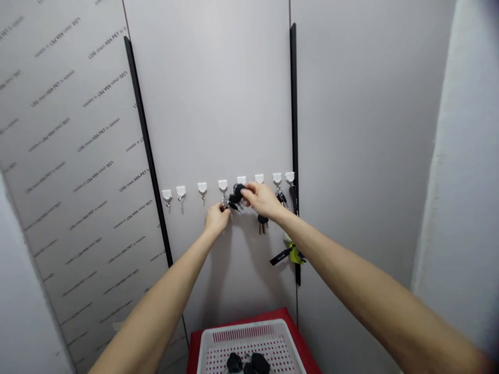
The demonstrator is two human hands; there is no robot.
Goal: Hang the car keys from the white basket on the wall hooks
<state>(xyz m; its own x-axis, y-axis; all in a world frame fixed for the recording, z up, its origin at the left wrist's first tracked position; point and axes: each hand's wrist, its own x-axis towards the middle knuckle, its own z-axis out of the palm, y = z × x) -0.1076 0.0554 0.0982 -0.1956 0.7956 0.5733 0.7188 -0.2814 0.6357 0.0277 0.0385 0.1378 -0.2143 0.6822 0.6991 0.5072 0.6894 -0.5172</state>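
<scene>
In the head view, the black-headed key bunch (235, 199) is in front of the white hooks (222, 185), its long axis slanting from the silvery ring (225, 200) at lower left up to a rounded black head (239, 190). The right grip (262, 199) pinches that head; the left grip (217, 218) pinches a small dark part (222, 208) beside the ring.

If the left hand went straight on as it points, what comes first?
Probably the black keys just beyond the left hand, then the pale panel behind them; depth is hard to judge.
</scene>
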